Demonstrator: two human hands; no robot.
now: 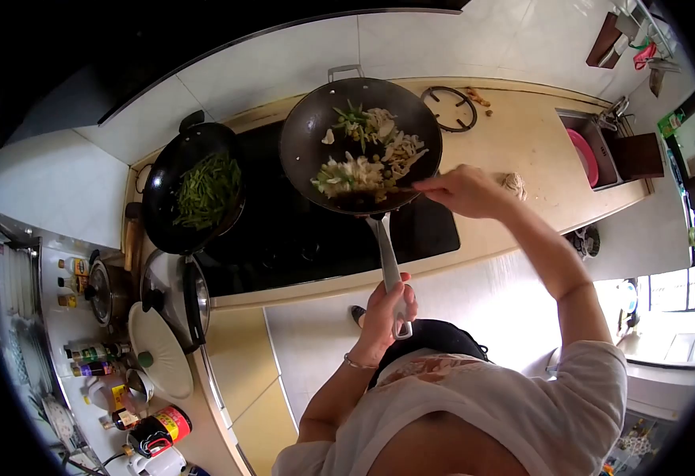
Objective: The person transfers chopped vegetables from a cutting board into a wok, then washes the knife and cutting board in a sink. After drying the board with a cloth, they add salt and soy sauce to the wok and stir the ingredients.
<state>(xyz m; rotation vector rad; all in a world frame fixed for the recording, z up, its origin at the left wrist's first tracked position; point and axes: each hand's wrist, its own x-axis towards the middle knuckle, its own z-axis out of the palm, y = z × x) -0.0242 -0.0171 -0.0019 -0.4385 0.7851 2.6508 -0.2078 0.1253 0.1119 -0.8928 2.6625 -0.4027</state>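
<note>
My left hand (387,311) is wrapped round the grey handle (389,254) of a large dark wok (304,143) on the stove. My right hand (465,191) grips a brown spatula (405,190) at the wok's near right rim. Its far end is blurred and partly hidden among the food. Inside the wok lie sliced pale strips (401,152), green pieces (354,120) and a mound of chopped white and green vegetables (349,174).
A second black pan (157,186) with cut green beans (207,190) stands left of the wok. Lids (161,349), bottles and a pot (109,293) crowd the left counter. A loose burner ring (449,109) lies right of the wok; farther right is a sink with a pink basin (581,159).
</note>
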